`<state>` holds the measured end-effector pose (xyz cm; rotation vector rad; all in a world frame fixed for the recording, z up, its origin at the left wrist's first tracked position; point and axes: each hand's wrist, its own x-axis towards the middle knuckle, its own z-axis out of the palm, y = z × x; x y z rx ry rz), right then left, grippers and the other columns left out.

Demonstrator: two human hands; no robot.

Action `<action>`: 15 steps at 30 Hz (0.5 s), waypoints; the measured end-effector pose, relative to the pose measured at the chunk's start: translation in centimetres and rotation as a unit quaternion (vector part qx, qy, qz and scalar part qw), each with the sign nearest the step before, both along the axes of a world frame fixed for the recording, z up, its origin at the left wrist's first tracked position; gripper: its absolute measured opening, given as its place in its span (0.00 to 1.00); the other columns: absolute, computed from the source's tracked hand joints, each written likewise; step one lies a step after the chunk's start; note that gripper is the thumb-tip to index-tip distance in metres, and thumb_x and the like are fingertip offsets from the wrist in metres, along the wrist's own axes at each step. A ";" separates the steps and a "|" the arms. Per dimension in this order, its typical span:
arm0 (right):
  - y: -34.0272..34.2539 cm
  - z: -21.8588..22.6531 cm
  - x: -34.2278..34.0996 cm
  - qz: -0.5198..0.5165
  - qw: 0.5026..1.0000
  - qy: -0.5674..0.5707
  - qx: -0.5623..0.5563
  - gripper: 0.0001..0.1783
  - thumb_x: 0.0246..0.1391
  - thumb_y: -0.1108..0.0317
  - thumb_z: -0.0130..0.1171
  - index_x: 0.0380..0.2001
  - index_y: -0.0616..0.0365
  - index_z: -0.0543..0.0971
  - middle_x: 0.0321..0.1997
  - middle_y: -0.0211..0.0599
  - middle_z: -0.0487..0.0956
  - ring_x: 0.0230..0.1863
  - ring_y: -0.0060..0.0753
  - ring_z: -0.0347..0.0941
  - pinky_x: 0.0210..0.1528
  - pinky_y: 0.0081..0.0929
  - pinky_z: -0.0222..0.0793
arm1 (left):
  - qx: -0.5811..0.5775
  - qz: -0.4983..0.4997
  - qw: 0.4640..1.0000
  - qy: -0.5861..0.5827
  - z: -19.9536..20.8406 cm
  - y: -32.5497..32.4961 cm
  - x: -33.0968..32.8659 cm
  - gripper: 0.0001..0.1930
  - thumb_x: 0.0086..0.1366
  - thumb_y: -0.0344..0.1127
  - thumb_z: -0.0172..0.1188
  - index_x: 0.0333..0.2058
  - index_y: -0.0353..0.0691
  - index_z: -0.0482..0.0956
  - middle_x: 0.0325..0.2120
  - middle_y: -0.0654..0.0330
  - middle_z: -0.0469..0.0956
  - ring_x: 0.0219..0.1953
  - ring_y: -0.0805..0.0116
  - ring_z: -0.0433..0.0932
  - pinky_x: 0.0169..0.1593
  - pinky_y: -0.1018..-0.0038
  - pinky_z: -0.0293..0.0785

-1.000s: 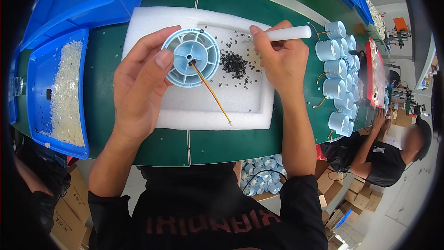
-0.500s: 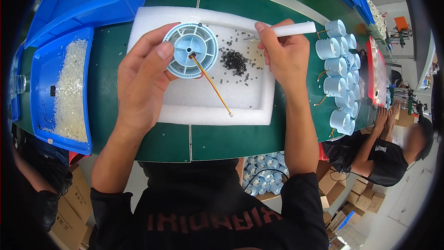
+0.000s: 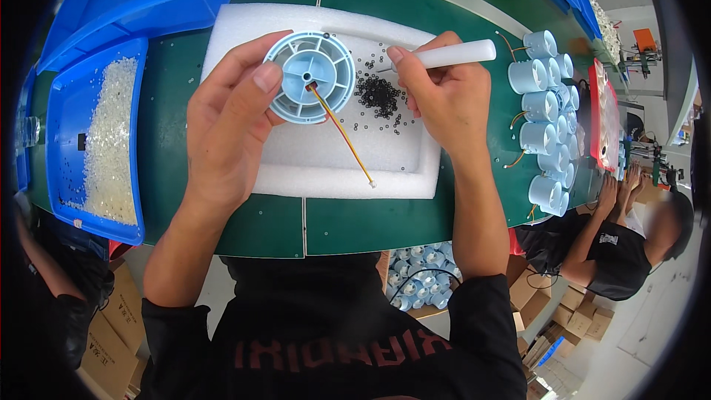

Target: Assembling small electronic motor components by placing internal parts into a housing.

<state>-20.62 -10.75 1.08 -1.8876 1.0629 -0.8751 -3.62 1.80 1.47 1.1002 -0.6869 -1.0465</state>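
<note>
- Left hand [image 3: 233,115] curls round the left rim of the light-blue spoked housing [image 3: 302,67], thumb on top, spoked face up.
- Right hand [image 3: 448,100] grips the white-handled pick [image 3: 463,54], its long axis running leftward toward the housing.
- Black rings [image 3: 379,96] lie on the foam tray [image 3: 337,187], nearer the right hand; 1 sits at the housing's far rim.

The housing [image 3: 300,67] is smooth plastic, the tray [image 3: 341,187] matt foam, rings [image 3: 379,96] perhaps rubber.
</note>
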 end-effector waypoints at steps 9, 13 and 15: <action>0.1 -0.3 0.1 0.041 0.996 0.040 -0.066 0.12 0.47 0.69 0.64 0.19 0.63 0.72 0.13 0.28 0.72 0.13 0.12 0.63 0.14 0.14 0.56 | 0.005 0.000 1.000 -0.004 0.0 0.1 0.1 0.29 0.63 0.48 0.50 0.53 0.27 0.63 0.44 0.49 0.73 0.45 0.60 0.76 0.43 0.59 0.78; 0.0 -0.2 0.2 0.063 0.991 0.057 -0.107 0.13 0.46 0.68 0.65 0.19 0.64 0.73 0.14 0.27 0.72 0.14 0.12 0.64 0.16 0.14 0.57 | -0.008 -0.016 1.000 0.013 0.1 0.0 0.4 0.30 0.63 0.48 0.51 0.54 0.28 0.62 0.45 0.49 0.72 0.46 0.61 0.76 0.43 0.59 0.78; -0.1 -0.1 0.2 0.067 0.992 0.058 -0.085 0.13 0.46 0.68 0.65 0.19 0.63 0.72 0.14 0.28 0.72 0.14 0.12 0.64 0.15 0.14 0.57 | -0.022 -0.016 1.000 0.013 0.2 0.0 0.5 0.29 0.63 0.46 0.51 0.55 0.28 0.61 0.47 0.49 0.71 0.47 0.61 0.75 0.45 0.59 0.77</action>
